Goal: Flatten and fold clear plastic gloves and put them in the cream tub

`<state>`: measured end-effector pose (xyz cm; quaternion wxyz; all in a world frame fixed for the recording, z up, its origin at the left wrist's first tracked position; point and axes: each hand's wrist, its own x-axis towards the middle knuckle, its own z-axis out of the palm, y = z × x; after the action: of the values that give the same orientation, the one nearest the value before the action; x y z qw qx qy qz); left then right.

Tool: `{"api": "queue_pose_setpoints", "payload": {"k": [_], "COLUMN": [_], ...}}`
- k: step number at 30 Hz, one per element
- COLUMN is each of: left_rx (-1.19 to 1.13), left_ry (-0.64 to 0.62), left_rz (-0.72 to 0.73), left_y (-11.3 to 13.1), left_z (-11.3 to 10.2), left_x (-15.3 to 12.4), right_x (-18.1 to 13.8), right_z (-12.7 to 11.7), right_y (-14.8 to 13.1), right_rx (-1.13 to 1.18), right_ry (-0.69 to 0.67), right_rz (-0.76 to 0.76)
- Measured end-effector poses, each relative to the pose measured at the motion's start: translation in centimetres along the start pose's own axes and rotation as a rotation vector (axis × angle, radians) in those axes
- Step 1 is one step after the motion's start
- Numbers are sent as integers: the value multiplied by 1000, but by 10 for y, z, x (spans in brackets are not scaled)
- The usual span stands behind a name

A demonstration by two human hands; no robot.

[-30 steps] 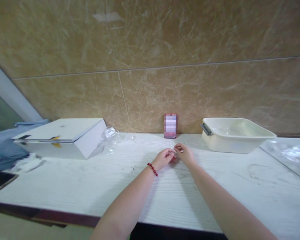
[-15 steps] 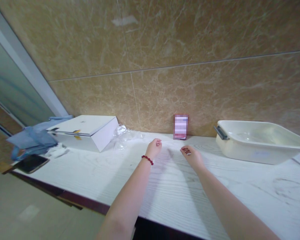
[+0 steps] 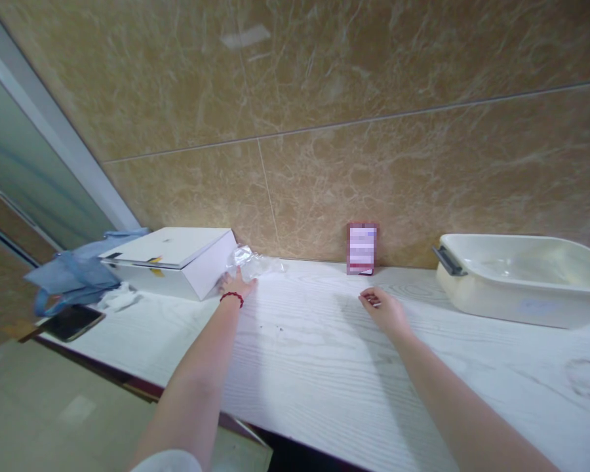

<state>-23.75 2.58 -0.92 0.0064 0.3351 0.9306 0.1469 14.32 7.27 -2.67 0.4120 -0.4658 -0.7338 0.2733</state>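
Observation:
My left hand [image 3: 237, 284], with a red beaded bracelet at the wrist, reaches to the clear plastic bag [image 3: 258, 263] beside the white box [image 3: 167, 252]. Its fingers are spread against the crumpled plastic; no grip on it shows. Over the white wood-grain table [image 3: 305, 367], my right hand [image 3: 386, 309] hovers with curled fingers, thumb and fingertips close together. Whether anything small is inside that hand I cannot make out. Just beyond it, a phone-sized card or screen [image 3: 362, 249], pixelated over, leans upright against the wall.
A cream plastic basin [image 3: 516, 298] with a grey handle stands at the right. On the left lie a blue bag [image 3: 73, 275], crumpled white tissue [image 3: 120, 298] and a dark phone [image 3: 73, 322] near the table's edge. The marbled wall [image 3: 324, 177] closes off the back.
My left hand has moved left from the middle of the table to the plastic bag, and its fingers have spread. My right hand stays nearly in place. The view has shifted slightly.

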Motion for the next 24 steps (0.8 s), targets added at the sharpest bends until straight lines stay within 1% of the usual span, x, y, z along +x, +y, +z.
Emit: {"api": "queue_pose_setpoints", "payload": {"k": [5,8,11,15,21,24], "left_rx": [85,115,130,134,80,25], "left_ry": [22,-6,-32,-4,110,139], "left_rz": [128,220,285,312,316,329], "left_y": [2,6,8,3,-8,-11], "left_z": [11,11,6,-11,-50,-67], "left_x": [26,41,52,60,58,56], "right_x": [1,1,2,1,1,1], "right_z": [2,3,3,3,3,3], "right_y": [2,4,4,2,1,2], "right_rx": [3,1,-4,2,2,1], "right_ry": [-9,-11,-11,-17,-19,-14], "right_rz": [13,11,19,30,36,32]}}
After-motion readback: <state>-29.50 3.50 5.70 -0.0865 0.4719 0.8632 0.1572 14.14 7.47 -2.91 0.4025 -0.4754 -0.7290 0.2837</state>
